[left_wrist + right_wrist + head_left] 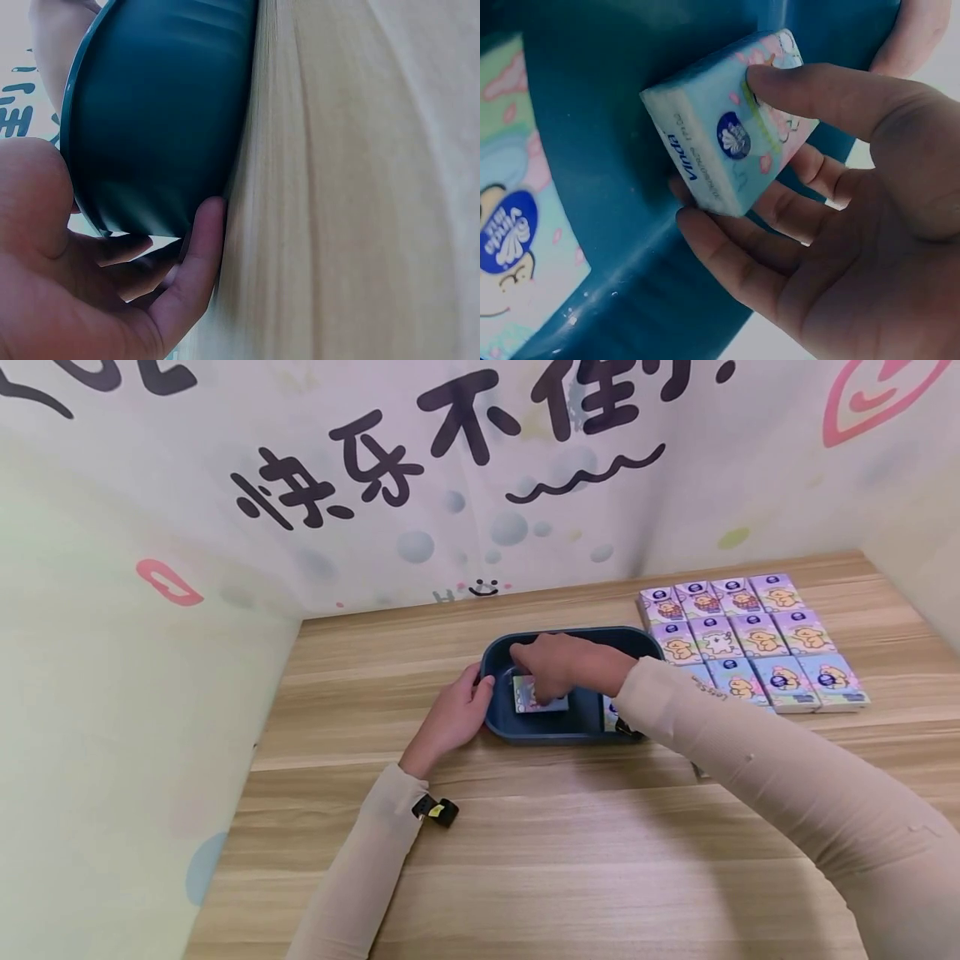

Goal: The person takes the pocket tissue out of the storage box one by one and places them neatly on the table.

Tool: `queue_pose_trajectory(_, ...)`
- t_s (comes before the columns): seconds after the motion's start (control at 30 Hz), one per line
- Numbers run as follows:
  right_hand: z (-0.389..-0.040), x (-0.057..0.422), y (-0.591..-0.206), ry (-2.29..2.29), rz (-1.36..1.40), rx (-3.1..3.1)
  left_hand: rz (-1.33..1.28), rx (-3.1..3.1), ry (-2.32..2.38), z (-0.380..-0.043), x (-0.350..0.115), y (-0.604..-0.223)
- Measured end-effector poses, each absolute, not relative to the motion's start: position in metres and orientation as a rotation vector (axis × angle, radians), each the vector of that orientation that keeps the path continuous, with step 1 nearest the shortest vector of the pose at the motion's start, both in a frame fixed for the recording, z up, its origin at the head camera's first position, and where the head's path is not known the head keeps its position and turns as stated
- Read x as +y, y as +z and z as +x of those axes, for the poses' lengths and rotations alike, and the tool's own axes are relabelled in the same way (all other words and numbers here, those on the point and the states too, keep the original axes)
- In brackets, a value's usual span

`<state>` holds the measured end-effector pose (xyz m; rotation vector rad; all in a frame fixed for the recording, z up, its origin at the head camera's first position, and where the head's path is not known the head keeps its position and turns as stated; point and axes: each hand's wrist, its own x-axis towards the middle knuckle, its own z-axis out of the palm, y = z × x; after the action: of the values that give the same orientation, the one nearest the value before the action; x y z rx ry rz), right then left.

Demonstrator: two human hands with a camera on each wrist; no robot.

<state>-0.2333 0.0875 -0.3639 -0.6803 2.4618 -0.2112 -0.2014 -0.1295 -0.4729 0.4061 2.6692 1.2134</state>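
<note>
A dark blue plastic basin [517, 737] with rounded ends sits on the table. My left hand [453, 714] grips its left end, thumb at the rim and fingers along the outer wall [157, 112]. Inside the basin, my right hand [562, 664] pinches a small Vinda tissue pack [705, 142], blue and pink, with the thumb on its printed face and fingers beneath. Another tissue pack [517, 247] lies in the basin's right part, partly covered by the right sleeve in the head view.
Right of the basin, rows of tissue packs [761, 635] lie side by side, purple ones behind and blue ones in front; the right sleeve [735, 735] hides some. The wooden table [525, 877] meets a printed wall cloth [360, 560] at the back.
</note>
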Motion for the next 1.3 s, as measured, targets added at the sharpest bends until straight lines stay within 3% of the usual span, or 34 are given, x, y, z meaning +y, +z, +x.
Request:
queue_pose_trajectory(0.1, -0.234, 0.093, -0.365, -0.268, -0.728, 2.444, 0.412, 2.668, 1.203, -0.195, -0.127, -0.461)
queue_pose_trajectory(0.6, -0.234, 0.127, -0.361, -0.507, -0.938, 2.350, 0.360, 2.655, 1.223, -0.211, -0.133, -0.493)
queue_pose_trajectory(1.3, -0.216, 0.186, -0.348, -1.010, -0.646, 2.441, 0.373, 2.679, 1.199, -0.200, -0.126, -0.471)
